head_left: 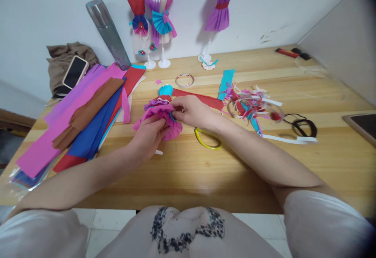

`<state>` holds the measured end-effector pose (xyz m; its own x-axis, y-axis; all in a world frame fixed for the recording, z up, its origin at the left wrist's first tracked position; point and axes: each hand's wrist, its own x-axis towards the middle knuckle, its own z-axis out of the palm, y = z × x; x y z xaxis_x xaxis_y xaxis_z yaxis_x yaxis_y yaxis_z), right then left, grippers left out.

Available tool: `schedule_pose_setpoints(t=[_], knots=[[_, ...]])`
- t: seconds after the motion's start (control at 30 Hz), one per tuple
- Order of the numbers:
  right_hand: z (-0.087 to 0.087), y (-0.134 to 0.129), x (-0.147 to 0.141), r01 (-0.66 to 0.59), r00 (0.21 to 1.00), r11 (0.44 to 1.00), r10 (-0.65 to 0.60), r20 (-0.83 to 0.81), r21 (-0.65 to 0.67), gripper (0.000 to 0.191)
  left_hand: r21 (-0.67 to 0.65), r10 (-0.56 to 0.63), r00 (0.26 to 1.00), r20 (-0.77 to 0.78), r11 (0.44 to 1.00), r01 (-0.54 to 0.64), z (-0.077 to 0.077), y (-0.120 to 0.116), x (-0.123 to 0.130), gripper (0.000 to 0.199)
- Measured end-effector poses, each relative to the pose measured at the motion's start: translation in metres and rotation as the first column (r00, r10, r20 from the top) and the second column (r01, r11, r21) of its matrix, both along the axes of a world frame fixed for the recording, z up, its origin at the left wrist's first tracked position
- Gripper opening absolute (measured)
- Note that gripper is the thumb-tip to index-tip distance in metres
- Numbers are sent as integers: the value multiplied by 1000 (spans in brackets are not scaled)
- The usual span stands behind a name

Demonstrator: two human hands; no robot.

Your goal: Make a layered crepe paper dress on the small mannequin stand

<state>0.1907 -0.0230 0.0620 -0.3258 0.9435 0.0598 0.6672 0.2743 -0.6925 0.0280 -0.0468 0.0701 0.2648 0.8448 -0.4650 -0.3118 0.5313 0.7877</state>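
Note:
A small dress of crumpled crepe paper (154, 112) lies on the table, with a frilled pink-purple skirt, a red waist band and a turquoise top (166, 90). My left hand (149, 134) grips the skirt from the near side, its fingers curled over the pink folds. Thumb and fingertips of my right hand (189, 111) are pinched together at the skirt's right edge, by a bit of blue paper. What lies between those fingertips is mostly hidden. Yellow handles, apparently of scissors (207, 139), show beside my right forearm. A white tip pokes out near my left hand.
Coloured crepe sheets (96, 113) are stacked on the left, near a phone (75, 72) and a bottle (108, 33). Dressed mini mannequins (158, 19) stand along the wall. Paper scraps (249, 103), a red strip (202, 98) and black cord (304, 127) lie to the right.

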Motion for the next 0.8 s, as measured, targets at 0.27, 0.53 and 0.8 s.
schedule_pose_setpoints(t=[0.27, 0.53, 0.8], knots=[[9, -7, -6, -93, 984, 994, 82, 157, 65, 26, 59, -27, 999, -37, 998, 29, -6, -1, 0, 15], [4, -3, 0, 4, 999, 1000, -3, -52, 26, 39, 106, -20, 999, -26, 994, 23, -2, -6, 3, 8], [17, -9, 4, 20, 995, 1000, -20, 95, 1, 20, 139, -72, 997, -25, 987, 75, -3, -2, -2, 16]])
